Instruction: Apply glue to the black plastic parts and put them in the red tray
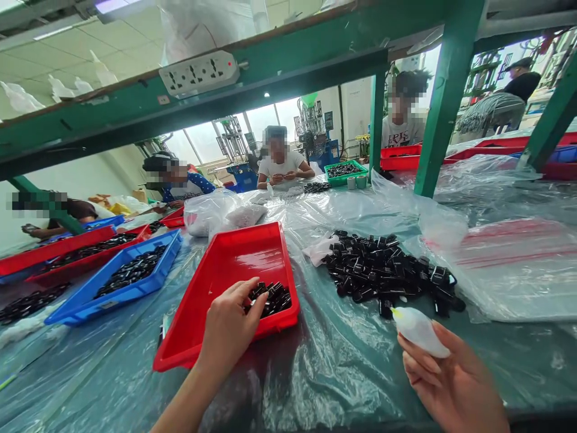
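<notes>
My left hand [229, 328] reaches over the near edge of a red tray [225, 270], fingertips at a small heap of black plastic parts [273, 299] in the tray's near right corner; whether it grips one is hidden. My right hand [446, 376] holds a small white squeeze bottle [418, 331] with a yellowish tip pointing left. Just beyond that bottle, a large loose pile of black parts [387, 273] lies on the plastic-covered table.
A blue tray [85, 300] and red trays [54, 255] with black parts lie at left. Clear bags [509, 264] lie at right, a filled bag [216, 210] behind the red tray. Green frame posts [444, 102] and a power strip [198, 73] stand overhead. Other people sit across the table.
</notes>
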`<move>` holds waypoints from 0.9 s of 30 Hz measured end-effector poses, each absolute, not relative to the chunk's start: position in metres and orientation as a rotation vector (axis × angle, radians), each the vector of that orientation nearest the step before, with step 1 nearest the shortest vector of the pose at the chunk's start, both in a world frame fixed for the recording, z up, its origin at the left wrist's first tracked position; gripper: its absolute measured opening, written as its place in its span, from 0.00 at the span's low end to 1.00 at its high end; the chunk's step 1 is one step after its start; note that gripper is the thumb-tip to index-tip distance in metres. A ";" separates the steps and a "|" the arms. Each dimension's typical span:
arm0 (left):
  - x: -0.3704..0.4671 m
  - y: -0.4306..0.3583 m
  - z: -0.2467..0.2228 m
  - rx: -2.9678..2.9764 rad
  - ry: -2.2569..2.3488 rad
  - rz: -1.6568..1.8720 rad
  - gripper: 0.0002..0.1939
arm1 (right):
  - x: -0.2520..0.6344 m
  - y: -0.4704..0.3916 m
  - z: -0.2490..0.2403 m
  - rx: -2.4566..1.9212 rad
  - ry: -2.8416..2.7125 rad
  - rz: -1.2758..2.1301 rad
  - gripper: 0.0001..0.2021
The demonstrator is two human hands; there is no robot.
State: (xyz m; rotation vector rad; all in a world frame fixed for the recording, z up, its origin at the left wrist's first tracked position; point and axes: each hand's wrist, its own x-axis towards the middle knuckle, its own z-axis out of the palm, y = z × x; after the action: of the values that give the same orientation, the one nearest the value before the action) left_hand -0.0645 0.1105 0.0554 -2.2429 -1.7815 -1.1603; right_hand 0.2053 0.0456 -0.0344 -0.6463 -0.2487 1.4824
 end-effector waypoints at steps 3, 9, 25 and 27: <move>-0.030 0.107 0.049 -2.375 -1.585 -1.067 0.12 | 0.203 0.045 -0.033 -0.625 -0.248 1.468 0.14; 0.056 0.113 0.032 -2.816 -1.330 -0.579 0.06 | 0.207 0.042 -0.030 -0.600 -0.310 1.461 0.13; 0.034 0.076 0.019 -3.018 -1.575 -0.648 0.07 | 0.214 0.027 -0.023 -0.803 -0.367 1.399 0.17; 0.018 0.057 0.014 -3.011 -1.614 -0.844 0.06 | 0.219 0.019 -0.019 -0.885 -0.391 1.381 0.19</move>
State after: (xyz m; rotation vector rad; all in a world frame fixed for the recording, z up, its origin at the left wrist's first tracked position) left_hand 0.0178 0.0566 0.0140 -3.0106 -1.6142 -0.8440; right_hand 0.2188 0.0195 -0.0190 -0.8854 -0.3911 1.3812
